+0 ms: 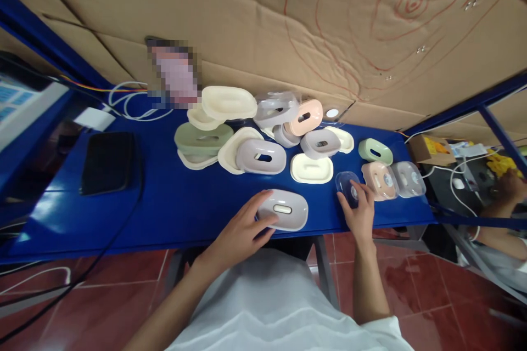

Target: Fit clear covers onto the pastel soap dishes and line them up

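Observation:
A grey oval plastic dish (pixel 288 209) with a slot in its middle lies near the front edge of the blue table (pixel 173 203). My left hand (pixel 242 230) rests on its left end, fingers curled round the rim. My right hand (pixel 359 214) lies over a small clear plastic lid (pixel 346 182) to the right, fingers pressed on it. Beyond both hands, several oval dishes and trays in cream, green, pink and grey lie piled and scattered; a cream tray (pixel 312 169) lies nearest.
A black phone (pixel 107 162) lies on the left of the table, with white cables (pixel 132 104) behind it. A cardboard wall (pixel 288 16) backs the table. Wrapped pink and grey dishes (pixel 393 180) sit at the right end. Another person's arm (pixel 500 214) shows at far right.

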`<state>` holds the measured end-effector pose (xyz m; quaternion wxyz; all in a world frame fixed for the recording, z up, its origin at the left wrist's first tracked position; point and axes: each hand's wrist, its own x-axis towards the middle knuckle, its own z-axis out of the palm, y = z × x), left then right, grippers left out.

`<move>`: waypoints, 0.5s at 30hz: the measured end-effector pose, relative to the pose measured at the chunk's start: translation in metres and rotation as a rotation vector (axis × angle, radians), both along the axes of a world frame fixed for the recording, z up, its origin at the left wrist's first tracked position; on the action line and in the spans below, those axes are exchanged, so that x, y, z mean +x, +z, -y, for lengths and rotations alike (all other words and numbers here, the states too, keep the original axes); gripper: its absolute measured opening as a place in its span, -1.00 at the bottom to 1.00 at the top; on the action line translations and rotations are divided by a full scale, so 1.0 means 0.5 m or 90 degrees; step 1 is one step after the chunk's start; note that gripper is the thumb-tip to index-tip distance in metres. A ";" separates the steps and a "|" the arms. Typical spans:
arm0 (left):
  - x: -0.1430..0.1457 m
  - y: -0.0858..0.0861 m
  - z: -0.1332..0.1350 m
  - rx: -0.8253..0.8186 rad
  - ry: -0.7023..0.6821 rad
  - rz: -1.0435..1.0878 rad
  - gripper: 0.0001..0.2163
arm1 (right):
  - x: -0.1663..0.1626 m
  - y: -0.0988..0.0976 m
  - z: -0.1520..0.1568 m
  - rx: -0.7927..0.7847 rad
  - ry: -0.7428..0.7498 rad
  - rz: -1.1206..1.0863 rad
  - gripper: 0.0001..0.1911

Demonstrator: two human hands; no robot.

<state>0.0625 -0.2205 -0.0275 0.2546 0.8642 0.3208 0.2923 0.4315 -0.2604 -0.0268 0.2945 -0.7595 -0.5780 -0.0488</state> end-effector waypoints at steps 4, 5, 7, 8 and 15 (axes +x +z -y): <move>0.008 -0.005 -0.018 -0.140 -0.011 -0.009 -0.59 | -0.074 0.034 0.038 0.033 0.205 -0.038 -0.45; 0.007 -0.007 -0.021 -0.178 -0.008 -0.005 -0.47 | -0.099 0.040 0.038 0.014 0.302 -0.016 -0.43; 0.005 -0.011 -0.026 -0.233 0.004 0.010 -0.25 | -0.146 0.048 0.025 -0.037 0.470 0.044 -0.42; 0.004 -0.012 -0.027 -0.250 0.010 0.019 -0.17 | -0.166 0.050 0.015 -0.055 0.524 0.075 -0.43; 0.005 -0.014 -0.025 -0.276 0.019 0.045 -0.15 | -0.206 0.031 -0.025 -0.031 0.632 0.206 -0.46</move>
